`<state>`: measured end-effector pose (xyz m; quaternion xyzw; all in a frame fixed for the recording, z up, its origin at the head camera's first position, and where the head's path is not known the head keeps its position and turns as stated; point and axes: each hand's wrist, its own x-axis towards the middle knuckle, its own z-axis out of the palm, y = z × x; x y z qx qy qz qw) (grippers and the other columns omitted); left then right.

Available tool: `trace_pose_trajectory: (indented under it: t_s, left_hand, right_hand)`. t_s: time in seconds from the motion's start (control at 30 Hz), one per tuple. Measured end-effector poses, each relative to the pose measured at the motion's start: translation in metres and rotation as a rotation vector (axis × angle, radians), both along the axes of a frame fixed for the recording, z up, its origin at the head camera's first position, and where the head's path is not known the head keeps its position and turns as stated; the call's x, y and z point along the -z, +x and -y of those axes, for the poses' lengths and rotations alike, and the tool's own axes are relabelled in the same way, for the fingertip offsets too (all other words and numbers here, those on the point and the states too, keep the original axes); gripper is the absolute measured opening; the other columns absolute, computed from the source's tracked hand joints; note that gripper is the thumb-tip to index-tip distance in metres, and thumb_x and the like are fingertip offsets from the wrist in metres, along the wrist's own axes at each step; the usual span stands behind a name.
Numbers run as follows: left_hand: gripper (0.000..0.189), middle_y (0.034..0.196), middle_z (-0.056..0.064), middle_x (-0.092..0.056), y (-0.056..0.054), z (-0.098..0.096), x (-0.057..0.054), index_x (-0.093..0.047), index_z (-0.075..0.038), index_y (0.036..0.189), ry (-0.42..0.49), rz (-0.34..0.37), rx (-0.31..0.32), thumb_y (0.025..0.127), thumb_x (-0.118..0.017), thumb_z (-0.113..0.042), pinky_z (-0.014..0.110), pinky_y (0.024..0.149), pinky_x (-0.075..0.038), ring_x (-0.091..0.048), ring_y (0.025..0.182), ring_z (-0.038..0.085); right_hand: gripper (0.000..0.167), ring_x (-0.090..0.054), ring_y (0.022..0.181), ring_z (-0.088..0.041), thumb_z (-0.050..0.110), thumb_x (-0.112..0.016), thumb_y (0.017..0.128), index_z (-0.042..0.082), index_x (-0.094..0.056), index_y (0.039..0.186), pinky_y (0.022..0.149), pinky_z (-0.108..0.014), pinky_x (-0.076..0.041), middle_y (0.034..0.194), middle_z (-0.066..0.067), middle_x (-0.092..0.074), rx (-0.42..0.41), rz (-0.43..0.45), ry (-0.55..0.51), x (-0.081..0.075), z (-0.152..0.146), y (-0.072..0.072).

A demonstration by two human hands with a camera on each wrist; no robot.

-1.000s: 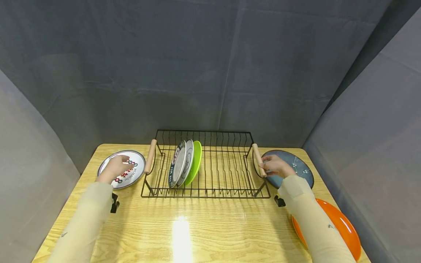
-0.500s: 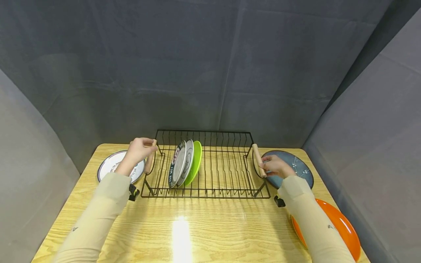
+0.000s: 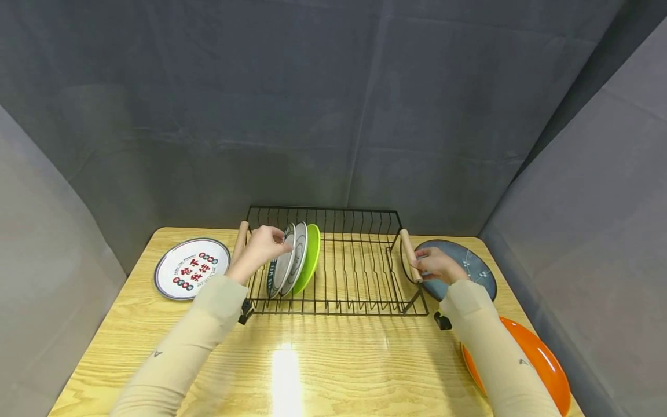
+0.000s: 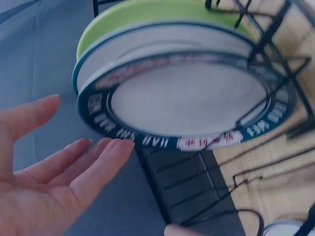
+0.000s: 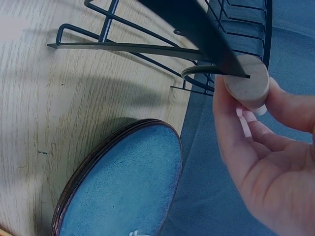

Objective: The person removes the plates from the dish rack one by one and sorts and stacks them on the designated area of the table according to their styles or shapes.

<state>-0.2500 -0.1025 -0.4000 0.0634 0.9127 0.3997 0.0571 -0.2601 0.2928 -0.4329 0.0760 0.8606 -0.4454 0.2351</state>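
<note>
My left hand point(image 3: 264, 246) is beside the leftmost plate in the rack, a white plate with a dark lettered rim point(image 4: 187, 98). In the left wrist view its thumb and fingers are spread, with fingertips close to that rim; whether they touch it I cannot tell. Behind this plate stand another white plate point(image 3: 299, 255) and a green plate point(image 3: 312, 255), all on edge in the black wire dish rack point(image 3: 359, 307). With thumb and fingers, my right hand point(image 3: 440, 264) grips the rack's right wooden handle point(image 5: 248, 83).
A white plate with red characters point(image 3: 177, 260) lies left of the rack. To the right lie a blue-grey plate point(image 3: 476, 269) and, nearer, an orange plate point(image 3: 542, 359) partly under the right forearm. The left wooden handle point(image 3: 241, 240) rises beside the left forearm.
My left hand has moved right from above the white plate with red characters, past the left handle, to the plates in the rack. The right hand stays on its handle.
</note>
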Motion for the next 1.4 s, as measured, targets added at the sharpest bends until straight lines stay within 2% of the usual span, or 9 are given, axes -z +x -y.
trace_pose_trajectory:
  t_s: [0.07, 0.1, 0.4, 0.5, 0.67, 0.87, 1.13, 1.4]
  left_hand:
    - [0.046, 0.11, 0.021, -0.06, 0.001, -0.006, 0.004, -0.056, 0.007, 0.118, 0.012, 0.016, 0.006, 0.082, -0.065, -0.02, 0.042, 0.084, -0.048, -0.057, 0.099, 0.032]
    - [0.045, 0.109, 0.021, -0.06, 0.001, -0.008, 0.005, -0.057, 0.007, 0.118, 0.01, 0.019, 0.006, 0.082, -0.066, -0.019, 0.041, 0.08, -0.05, -0.057, 0.098, 0.032]
    - [0.036, 0.097, 0.019, -0.064, 0.002, -0.019, 0.021, -0.062, 0.008, 0.109, -0.041, -0.009, -0.002, 0.078, -0.067, -0.01, 0.034, 0.068, -0.053, -0.061, 0.084, 0.028]
    - [0.029, 0.093, 0.017, -0.064, 0.003, -0.021, 0.023, -0.065, 0.007, 0.101, -0.059, -0.024, -0.005, 0.077, -0.067, -0.009, 0.033, 0.063, -0.053, -0.062, 0.078, 0.026]
    - [0.021, 0.086, 0.016, -0.065, 0.005, -0.025, 0.028, -0.066, 0.007, 0.093, -0.056, -0.059, -0.036, 0.075, -0.067, -0.004, 0.033, 0.06, -0.052, -0.061, 0.071, 0.023]
    - [0.006, 0.081, 0.014, -0.063, 0.007, -0.031, 0.032, -0.065, 0.003, 0.08, -0.021, -0.063, -0.094, 0.074, -0.062, 0.003, 0.028, 0.051, -0.047, -0.053, 0.06, 0.019]
    - [0.005, 0.078, 0.017, -0.064, 0.01, -0.035, 0.031, -0.064, 0.003, 0.073, -0.043, -0.113, -0.123, 0.072, -0.061, 0.006, 0.031, 0.052, -0.052, -0.059, 0.063, 0.022]
    - [0.012, 0.068, 0.013, -0.062, 0.012, -0.036, 0.031, -0.059, 0.0, 0.063, -0.031, -0.112, -0.138, 0.072, -0.06, 0.008, 0.026, 0.046, -0.045, -0.052, 0.055, 0.018]
  right_hand:
    - [0.047, -0.053, 0.083, -0.024, 0.008, -0.046, 0.095, -0.011, -0.029, 0.134, 0.079, -0.042, -0.05, 0.103, -0.019, -0.048, -0.001, 0.0, -0.003, 0.001, 0.0, 0.0]
    - [0.047, -0.053, 0.083, -0.024, 0.008, -0.045, 0.095, -0.011, -0.029, 0.134, 0.079, -0.042, -0.05, 0.104, -0.02, -0.048, -0.001, 0.001, -0.004, 0.001, 0.0, -0.001]
    - [0.048, -0.052, 0.086, -0.025, 0.009, -0.045, 0.096, -0.011, -0.026, 0.135, 0.08, -0.043, -0.049, 0.109, -0.022, -0.046, 0.004, 0.006, -0.007, 0.001, 0.001, 0.001]
    - [0.049, -0.052, 0.086, -0.025, 0.01, -0.045, 0.096, -0.011, -0.026, 0.135, 0.081, -0.044, -0.048, 0.11, -0.022, -0.046, 0.008, 0.009, -0.008, 0.0, 0.0, 0.001]
    - [0.049, -0.052, 0.086, -0.025, 0.01, -0.046, 0.096, -0.01, -0.026, 0.136, 0.082, -0.044, -0.048, 0.11, -0.022, -0.046, 0.013, 0.013, -0.013, 0.001, -0.001, 0.001]
    - [0.049, -0.053, 0.086, -0.025, 0.01, -0.046, 0.095, -0.011, -0.027, 0.135, 0.08, -0.042, -0.049, 0.107, -0.021, -0.048, 0.005, 0.009, -0.008, 0.0, 0.0, 0.001]
    - [0.05, -0.054, 0.085, -0.023, 0.01, -0.046, 0.095, -0.011, -0.026, 0.136, 0.081, -0.042, -0.05, 0.103, -0.019, -0.049, 0.004, 0.011, -0.008, -0.002, 0.0, 0.001]
    - [0.049, -0.054, 0.083, -0.022, 0.01, -0.046, 0.095, -0.011, -0.027, 0.135, 0.084, -0.044, -0.048, 0.101, -0.017, -0.049, 0.007, 0.012, 0.001, -0.003, 0.001, 0.001]
